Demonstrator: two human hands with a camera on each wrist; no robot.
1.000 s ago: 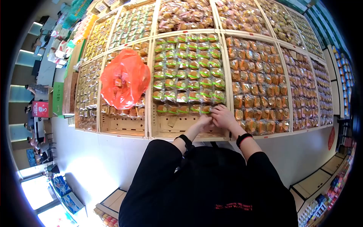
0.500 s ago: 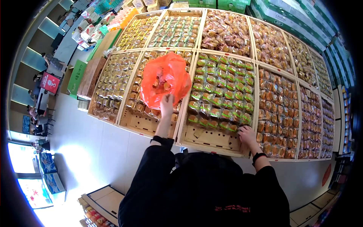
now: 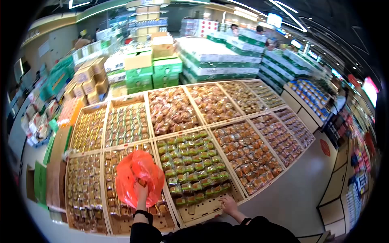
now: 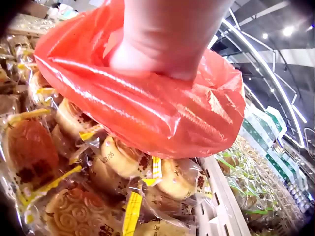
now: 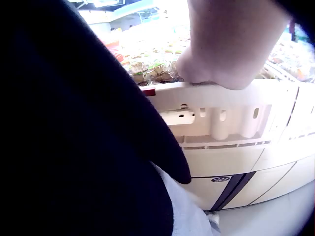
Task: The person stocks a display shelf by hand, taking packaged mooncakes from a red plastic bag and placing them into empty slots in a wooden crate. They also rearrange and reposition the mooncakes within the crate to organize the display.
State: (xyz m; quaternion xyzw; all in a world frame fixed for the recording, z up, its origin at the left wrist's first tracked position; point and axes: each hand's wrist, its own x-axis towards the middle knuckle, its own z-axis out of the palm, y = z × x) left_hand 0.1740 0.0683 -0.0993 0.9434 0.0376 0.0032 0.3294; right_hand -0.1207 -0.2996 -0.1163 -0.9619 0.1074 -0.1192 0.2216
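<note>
One red bag [image 3: 139, 167], atop wrapped cakes [image 3: 110, 182] in a near-row tray [image 3: 121, 225] | left hand [image 3: 140, 192]: wrist-deep in bag mouth, fingers mostly hidden, grip cannot be told | right hand [image 3: 229, 205]: near right corner of adjoining compartment [image 3: 202, 208], green-striped cakes [image 3: 192, 166] beyond, fingers loosely extended

Red bag [image 3: 130, 174] blocks space beside unobstructed green-banded packets [image 3: 192, 165]

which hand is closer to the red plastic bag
Left. The left hand reaches into the red plastic bag; the right hand is apart from it, off to the right, at the front of the compartment of green-marked packets.
</note>
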